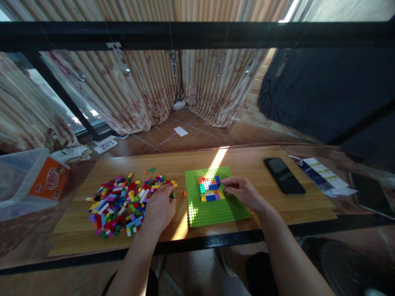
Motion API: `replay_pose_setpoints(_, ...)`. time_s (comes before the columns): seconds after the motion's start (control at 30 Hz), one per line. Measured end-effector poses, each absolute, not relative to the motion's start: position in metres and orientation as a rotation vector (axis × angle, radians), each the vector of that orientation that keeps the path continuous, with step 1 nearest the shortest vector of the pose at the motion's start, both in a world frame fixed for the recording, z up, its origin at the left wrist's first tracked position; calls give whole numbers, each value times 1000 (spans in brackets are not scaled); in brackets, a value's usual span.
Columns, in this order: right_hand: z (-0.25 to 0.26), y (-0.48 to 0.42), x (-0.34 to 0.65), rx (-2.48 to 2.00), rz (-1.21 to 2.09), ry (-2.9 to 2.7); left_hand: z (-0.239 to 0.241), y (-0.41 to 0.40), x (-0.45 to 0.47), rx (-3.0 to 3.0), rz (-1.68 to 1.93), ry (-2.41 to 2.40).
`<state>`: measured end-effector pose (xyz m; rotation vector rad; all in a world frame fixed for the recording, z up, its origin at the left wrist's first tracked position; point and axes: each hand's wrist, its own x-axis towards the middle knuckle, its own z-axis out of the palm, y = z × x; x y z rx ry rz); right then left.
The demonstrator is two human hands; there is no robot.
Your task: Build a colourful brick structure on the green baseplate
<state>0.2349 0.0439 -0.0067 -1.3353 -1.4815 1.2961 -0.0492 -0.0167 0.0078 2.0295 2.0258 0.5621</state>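
Observation:
A green studded baseplate (203,216) lies on the table, carrying a small block of coloured bricks (211,197) in red, blue, yellow and teal. My right hand (242,191) reaches over the plate's right side, thumb and fingers pinching a green brick (221,187) at the right edge of that block. Whether this brick touches the others I cannot tell. My left hand (161,207) is at the right side of a heap of loose bricks (114,201), fingers curled toward the thumb. Something small and greenish shows by its fingertips, too unclear to name.
An orange brick (185,193) sits just left of the baseplate. A black phone (284,176) lies on the wooden table (247,158) at the right, with papers (327,176) beyond it. A clear plastic bin (23,172) stands left of the table. A dark bar (197,35) crosses above.

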Motion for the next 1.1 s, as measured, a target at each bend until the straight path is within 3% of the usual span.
replay_pose_setpoints(1.1,-11,42,223,-1469,1289,-1380,4,-14,-50,2004,699,2023)
